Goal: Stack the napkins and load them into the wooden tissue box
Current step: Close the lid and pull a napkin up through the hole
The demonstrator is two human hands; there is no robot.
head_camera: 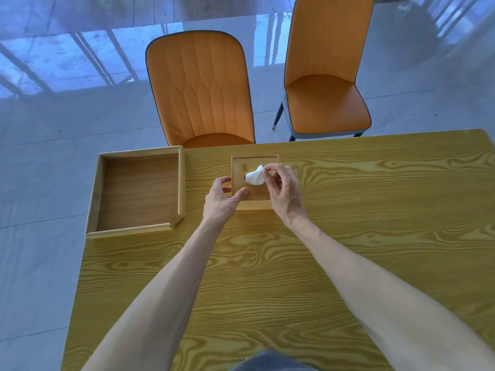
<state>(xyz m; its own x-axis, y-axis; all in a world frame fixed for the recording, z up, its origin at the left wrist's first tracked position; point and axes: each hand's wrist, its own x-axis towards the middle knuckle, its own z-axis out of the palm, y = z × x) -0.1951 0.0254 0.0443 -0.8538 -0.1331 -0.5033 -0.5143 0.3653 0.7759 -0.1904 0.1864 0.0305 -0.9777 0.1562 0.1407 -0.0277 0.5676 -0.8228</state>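
The wooden tissue box (242, 163) stands closed near the table's far edge, its lid on top. A white napkin (254, 176) sticks up out of the oval hole in the lid. My right hand (281, 190) pinches the napkin's tip between thumb and forefinger. My left hand (223, 198) rests against the box's left side, with the thumb on the lid's front left part and the fingers at the left wall.
A shallow wooden tray (181, 183) with nothing in it lies at the table's far left corner, one corner of its frame open. Two orange chairs (201, 89) (326, 76) stand beyond the yellow wood-grain table (348, 223). The table's left edge runs close to the tray.
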